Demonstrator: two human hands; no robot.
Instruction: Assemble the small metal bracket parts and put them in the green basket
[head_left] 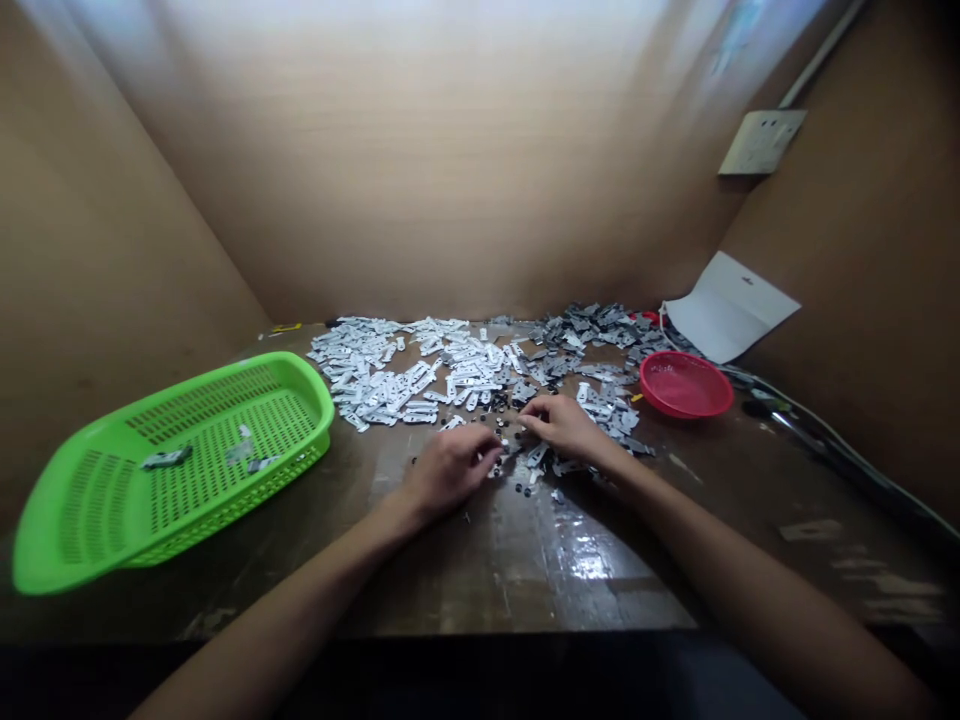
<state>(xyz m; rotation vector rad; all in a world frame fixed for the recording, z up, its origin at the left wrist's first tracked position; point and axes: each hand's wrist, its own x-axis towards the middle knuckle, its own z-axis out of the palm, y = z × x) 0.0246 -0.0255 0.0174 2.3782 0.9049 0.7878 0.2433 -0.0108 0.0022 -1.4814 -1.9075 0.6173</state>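
Observation:
My left hand (454,465) is closed over the middle of the table, thumb and fingers curled together around something too small to make out. Opposite it, my right hand (562,425) reaches down with its fingertips pinched at small parts; whatever lies between them is hidden. Small dark round pieces (523,489) are scattered between and below the hands. Behind the left hand spreads a heap of flat pale metal pieces (397,390) with holes. Darker grey metal pieces (592,330) are piled at the back right, and more lie under and beside my right hand.
A bright green slotted basket (82,575) at the left holds a few small pieces. On the right stands a shallow red bowl (686,385), with a white card (731,305) leaning behind it and cables along the side wall. A wall socket (763,142) hangs above.

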